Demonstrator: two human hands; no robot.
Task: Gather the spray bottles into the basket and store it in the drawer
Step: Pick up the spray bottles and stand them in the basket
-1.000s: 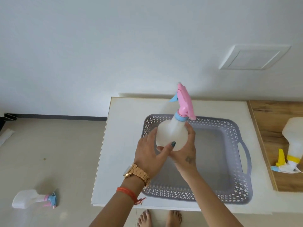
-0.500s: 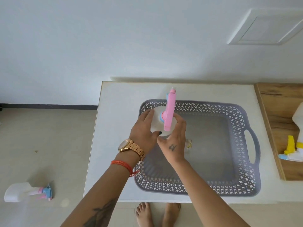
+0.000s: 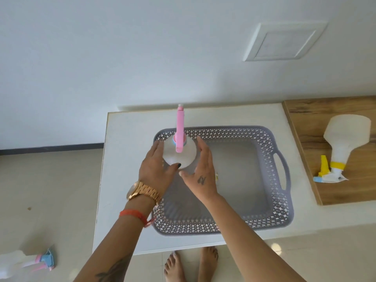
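Both hands' grip loosely, perhaps touching, around upright spray bottle point(image 3: 180, 154).

At eight o'clock I'm seeing the floor spray bottle point(image 3: 26, 263) getting cropped by the frame's left edge, its body blurring.

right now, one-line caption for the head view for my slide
Both hands, left hand and right hand, set a pink-topped spray bottle upright in the grey basket.
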